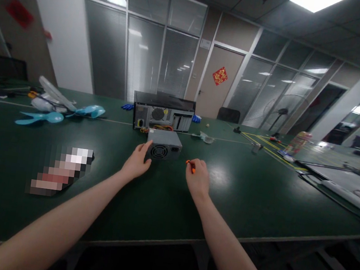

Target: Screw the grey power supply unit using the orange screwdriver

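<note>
Green table (157, 207); left hand (135, 163) touching power supply (166, 139).

Left hand (135, 163) touching power supply (166, 144); right hand (198, 180) holds orange object (193, 170).

My hands, two: one left hand (136, 163), one right hand (198, 179). On the green surface (242, 192) before me, I count:

- Grey power supply unit (166, 140): one, showing one round fan grille (159, 151) and one power socket (174, 149).
- Computer case (164, 102): one.
- Orange object (193, 169), at my right fingers: one.
- Light-blue items: two, a nearer one (47, 118) and a farther one (90, 111).
- Dark-blue bundles visible: two, a left one (127, 107) and a right one (196, 119).
- Pixelated item (62, 170), kind unreadable: one.
- Patterned canister (299, 142): one.

Beyond, I list one standing fan (280, 113), one dark chair back (229, 115), one red-and-gold door diamond (220, 76). Blurred small pieces at far right: I cannot count them.
</note>
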### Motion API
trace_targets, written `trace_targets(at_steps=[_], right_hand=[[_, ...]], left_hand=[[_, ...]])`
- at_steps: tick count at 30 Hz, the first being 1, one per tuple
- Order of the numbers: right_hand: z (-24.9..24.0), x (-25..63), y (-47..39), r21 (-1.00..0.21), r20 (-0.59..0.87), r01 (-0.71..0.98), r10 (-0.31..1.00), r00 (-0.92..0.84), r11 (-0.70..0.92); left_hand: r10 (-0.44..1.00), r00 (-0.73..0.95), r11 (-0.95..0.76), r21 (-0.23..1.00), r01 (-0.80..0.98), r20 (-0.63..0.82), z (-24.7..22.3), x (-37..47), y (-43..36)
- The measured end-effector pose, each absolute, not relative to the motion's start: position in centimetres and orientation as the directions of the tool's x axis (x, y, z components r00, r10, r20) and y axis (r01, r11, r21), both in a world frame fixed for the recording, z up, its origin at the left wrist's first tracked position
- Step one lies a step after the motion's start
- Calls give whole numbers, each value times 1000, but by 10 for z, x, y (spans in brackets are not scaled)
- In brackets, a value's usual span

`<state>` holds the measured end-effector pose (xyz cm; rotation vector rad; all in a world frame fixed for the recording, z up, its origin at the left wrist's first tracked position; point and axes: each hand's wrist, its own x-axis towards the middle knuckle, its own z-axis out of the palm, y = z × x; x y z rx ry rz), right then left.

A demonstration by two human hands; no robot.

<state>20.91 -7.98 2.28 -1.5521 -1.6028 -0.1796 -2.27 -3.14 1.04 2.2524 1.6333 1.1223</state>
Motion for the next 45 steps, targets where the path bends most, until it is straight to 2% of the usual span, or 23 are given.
trace_targets(at_steps=[9,17,21,26,31,33,39,45], right_hand=[[28,205,-86,-249,719,905,692,-66,345],[21,210,-79,-338,713,883,701,14,326],[23,209,-82,-427,695,850,713,91,307],[26,211,-84,-523,627,824,753,199,217],[20,217,-75,-603,497,792,821,281,94],[18,219,-72,-610,487,785,833,263,109],[14,220,-70,-549,576,817,788,217,177],[14,223,-70,-498,493,867,821,288,-5]], left_hand=[[866,133,-403,516,755,482,11,-23,-32],[858,140,-418,513,750,494,9,-24,-31],[857,148,-425,513,746,494,9,-24,-31],[867,144,-409,515,754,477,10,-24,-32],[871,148,-405,515,756,468,11,-24,-32],[874,145,-400,517,757,464,11,-24,-32],[875,141,-397,519,757,463,10,-24,-32],[872,139,-401,522,752,470,9,-24,-31]])
